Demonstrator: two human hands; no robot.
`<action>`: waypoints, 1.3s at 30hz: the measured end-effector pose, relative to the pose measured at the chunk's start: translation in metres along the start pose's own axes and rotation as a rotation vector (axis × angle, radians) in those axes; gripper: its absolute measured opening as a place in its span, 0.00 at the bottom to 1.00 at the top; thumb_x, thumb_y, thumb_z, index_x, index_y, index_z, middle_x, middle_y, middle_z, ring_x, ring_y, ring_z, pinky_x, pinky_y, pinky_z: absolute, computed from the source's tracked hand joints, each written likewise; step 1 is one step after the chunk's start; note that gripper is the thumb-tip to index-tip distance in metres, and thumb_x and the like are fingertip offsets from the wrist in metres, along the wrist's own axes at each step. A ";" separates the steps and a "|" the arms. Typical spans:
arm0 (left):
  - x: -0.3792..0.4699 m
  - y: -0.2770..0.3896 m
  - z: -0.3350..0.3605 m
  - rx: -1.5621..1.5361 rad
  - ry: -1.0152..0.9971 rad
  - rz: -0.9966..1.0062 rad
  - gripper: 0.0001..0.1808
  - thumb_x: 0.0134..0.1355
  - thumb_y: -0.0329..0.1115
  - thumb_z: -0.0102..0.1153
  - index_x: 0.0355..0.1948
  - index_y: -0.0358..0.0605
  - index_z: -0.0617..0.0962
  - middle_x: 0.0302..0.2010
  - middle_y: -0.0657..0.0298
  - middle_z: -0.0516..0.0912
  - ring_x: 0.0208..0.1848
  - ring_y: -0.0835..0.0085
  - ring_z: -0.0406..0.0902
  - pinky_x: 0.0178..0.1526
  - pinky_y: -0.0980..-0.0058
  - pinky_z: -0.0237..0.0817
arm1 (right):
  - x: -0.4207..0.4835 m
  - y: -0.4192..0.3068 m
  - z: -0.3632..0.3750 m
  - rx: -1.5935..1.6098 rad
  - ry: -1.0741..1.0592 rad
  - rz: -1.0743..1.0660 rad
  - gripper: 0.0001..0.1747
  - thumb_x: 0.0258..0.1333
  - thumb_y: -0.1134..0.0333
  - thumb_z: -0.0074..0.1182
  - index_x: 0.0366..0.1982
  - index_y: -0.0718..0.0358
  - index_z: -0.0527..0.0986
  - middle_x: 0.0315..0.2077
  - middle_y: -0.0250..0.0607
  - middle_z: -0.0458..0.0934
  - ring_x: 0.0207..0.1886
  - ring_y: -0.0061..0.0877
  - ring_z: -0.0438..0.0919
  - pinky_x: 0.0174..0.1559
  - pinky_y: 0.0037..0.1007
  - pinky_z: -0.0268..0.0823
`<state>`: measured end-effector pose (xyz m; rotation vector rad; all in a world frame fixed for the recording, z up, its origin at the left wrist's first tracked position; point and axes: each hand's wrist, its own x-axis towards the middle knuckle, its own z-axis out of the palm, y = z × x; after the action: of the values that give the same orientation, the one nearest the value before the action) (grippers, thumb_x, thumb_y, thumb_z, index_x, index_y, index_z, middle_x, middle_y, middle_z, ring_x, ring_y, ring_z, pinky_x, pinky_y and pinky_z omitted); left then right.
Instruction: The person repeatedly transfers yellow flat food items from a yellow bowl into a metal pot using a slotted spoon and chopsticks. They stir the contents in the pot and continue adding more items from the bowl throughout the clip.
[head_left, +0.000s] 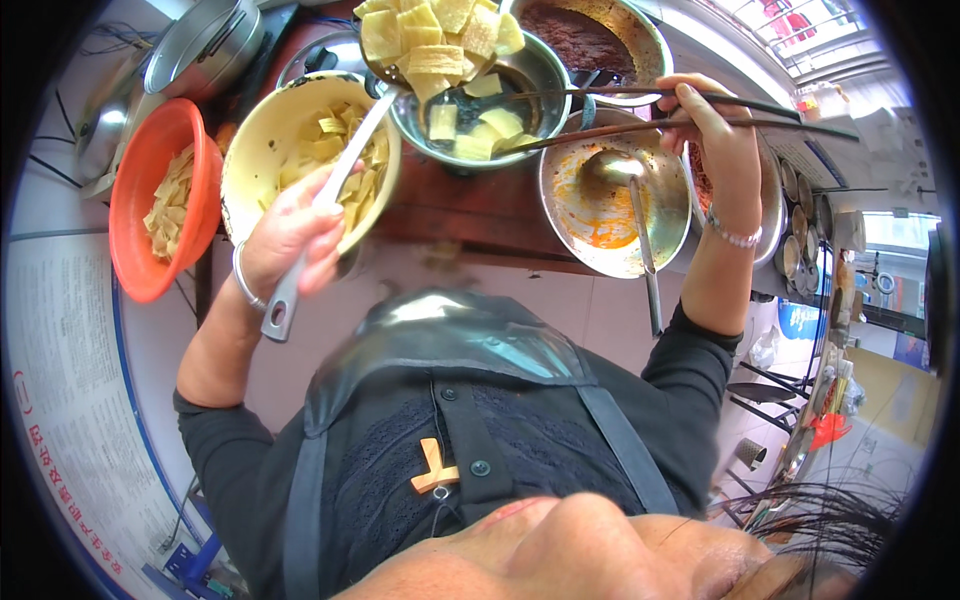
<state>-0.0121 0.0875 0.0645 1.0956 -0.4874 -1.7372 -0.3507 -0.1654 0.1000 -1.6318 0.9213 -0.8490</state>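
My left hand (296, 232) grips the pale handle of a strainer ladle (367, 135), whose bowl is heaped with flat yellow pieces of food (442, 45). The heap sits over a metal pot (557, 105) of dark liquid, where several more yellow pieces (480, 139) lie. From the right, my right hand (701, 120) holds a pair of long dark chopsticks (622, 131) spread apart. Their tips reach into the pot among the pieces. Left of the pot stands a chipped cream enamel basin (251, 161) with similar pieces inside; my left hand passes over its near rim.
An orange plastic basin (199, 195) at the left holds paler pieces. A metal bowl (559, 202) with orange-red residue contains a ladle (643, 240), its handle jutting towards me. Behind is a pan of dark red paste (577, 37). A stacked metal pot (202, 52) stands far left.
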 end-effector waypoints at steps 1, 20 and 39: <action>-0.001 0.002 0.000 0.019 -0.008 0.013 0.28 0.64 0.26 0.41 0.66 0.44 0.57 0.13 0.68 0.66 0.06 0.77 0.65 0.09 0.80 0.59 | 0.007 -0.001 0.002 -0.002 -0.043 0.023 0.11 0.61 0.71 0.49 0.39 0.69 0.78 0.25 0.40 0.77 0.19 0.19 0.76 0.20 0.17 0.65; 0.019 0.021 -0.021 -0.037 -0.147 -0.075 0.27 0.63 0.25 0.40 0.65 0.41 0.57 0.14 0.67 0.65 0.06 0.77 0.65 0.09 0.81 0.59 | -0.040 0.090 0.072 -0.047 0.046 -0.340 0.07 0.60 0.76 0.49 0.37 0.70 0.77 0.29 0.38 0.80 0.28 0.16 0.79 0.32 0.16 0.70; 0.044 0.028 -0.050 0.045 -0.108 -0.144 0.23 0.64 0.24 0.39 0.62 0.43 0.61 0.15 0.67 0.67 0.06 0.76 0.64 0.09 0.79 0.57 | -0.096 0.016 0.024 -0.062 0.167 -0.368 0.10 0.62 0.73 0.48 0.37 0.74 0.76 0.28 0.45 0.80 0.28 0.26 0.80 0.34 0.24 0.74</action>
<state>0.0397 0.0440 0.0398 1.0957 -0.5273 -1.9271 -0.3758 -0.0724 0.0706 -1.8366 0.7760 -1.2334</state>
